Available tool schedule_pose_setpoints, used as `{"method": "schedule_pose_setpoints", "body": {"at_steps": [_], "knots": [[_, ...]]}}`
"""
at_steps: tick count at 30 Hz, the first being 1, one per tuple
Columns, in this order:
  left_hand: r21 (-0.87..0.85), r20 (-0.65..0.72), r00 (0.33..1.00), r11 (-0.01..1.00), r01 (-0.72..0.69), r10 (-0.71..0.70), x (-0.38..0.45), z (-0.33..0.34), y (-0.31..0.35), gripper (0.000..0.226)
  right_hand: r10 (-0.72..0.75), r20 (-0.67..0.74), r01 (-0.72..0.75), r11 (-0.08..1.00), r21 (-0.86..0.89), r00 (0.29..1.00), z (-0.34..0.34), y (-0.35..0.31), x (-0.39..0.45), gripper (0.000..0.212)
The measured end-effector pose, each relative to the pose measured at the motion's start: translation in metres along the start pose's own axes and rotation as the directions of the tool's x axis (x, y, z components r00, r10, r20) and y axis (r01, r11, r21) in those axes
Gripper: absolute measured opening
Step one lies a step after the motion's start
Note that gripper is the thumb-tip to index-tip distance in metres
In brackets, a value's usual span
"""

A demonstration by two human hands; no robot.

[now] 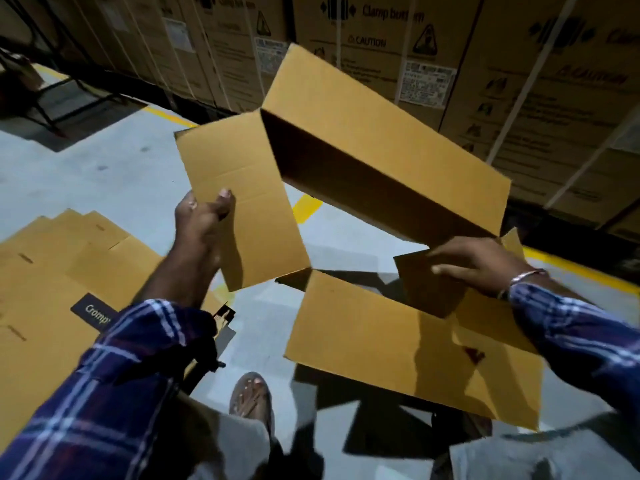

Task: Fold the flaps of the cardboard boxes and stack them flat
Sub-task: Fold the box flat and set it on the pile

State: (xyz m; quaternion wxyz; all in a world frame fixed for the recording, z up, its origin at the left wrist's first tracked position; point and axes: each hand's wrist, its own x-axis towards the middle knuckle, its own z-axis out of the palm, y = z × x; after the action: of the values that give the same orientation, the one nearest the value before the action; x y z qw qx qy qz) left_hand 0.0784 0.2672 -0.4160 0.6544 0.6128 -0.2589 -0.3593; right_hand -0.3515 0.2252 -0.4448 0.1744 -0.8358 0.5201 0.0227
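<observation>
Left hand (202,216) is pinching the near edge of a big flap (239,202) on the cardboard box (363,140): thumb on the top face, other fingers tucked under where you can't see them, so it's closed down on the sheet, not spread. Right hand (485,268) is lying on a small end flap (429,285) w/ fingers stretched out fairly flat and pointing left. Thumb side is hidden, so can't tell if it's actually gripping or just pressing on it. There's a metal bangle (526,277) on that wrist, and both arms are in blue plaid sleeves (114,386).

The box is held up in the air in front of the person, over the grey floor (104,168), tilted so the far end sits higher. It's open, you can look into the dark inside along one long wall. Plain brown corrugated, no print on the faces showing. Another wide flap (398,344) hangs out toward the camera below the right hand, w/ a small reddish mark near its right end.

Down on the left there's a pile of flattened boxes (52,271) lying on the floor, a dark label on the top one. A sandalled foot (251,396) is below the box. Yellow floor line (306,207) runs behind, and a wall of big printed cartons (381,46) w/ white straps fills the background.
</observation>
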Motion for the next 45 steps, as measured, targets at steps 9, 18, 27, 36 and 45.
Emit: {"method": "schedule_pose_setpoints", "body": {"at_steps": [9, 18, 27, 36, 45], "knots": [[-0.046, 0.253, 0.967, 0.998, 0.038, -0.026, -0.077, 0.046, 0.002, 0.036, -0.072, -0.086, 0.109, 0.429, 0.897, 0.994, 0.002, -0.170, 0.003, 0.062], [-0.030, 0.029, 1.000, 1.000, -0.003, 0.004, -0.063, 0.019, -0.019, 0.025, -0.135, -0.349, 0.340, 0.693, 0.636, 0.927, -0.004, -0.160, -0.007, 0.026], [-0.307, 0.321, 0.847, 0.799, 0.517, -0.424, -0.053, -0.021, -0.019, 0.091, -0.232, -0.500, 0.494, 0.716, 0.493, 0.835, -0.038, -0.111, -0.020, 0.041], [-0.431, 0.483, 0.820, 0.732, 0.528, -0.307, -0.061, -0.024, 0.013, 0.067, -0.452, -0.485, 0.581, 0.799, 0.152, 0.749, -0.036, -0.081, -0.015, 0.011], [-0.123, 0.586, 0.642, 0.728, 0.674, -0.495, -0.071, -0.020, 0.003, 0.046, -0.403, -0.584, 0.389, 0.908, -0.156, 0.705, 0.000, -0.019, -0.008, 0.024]]}}
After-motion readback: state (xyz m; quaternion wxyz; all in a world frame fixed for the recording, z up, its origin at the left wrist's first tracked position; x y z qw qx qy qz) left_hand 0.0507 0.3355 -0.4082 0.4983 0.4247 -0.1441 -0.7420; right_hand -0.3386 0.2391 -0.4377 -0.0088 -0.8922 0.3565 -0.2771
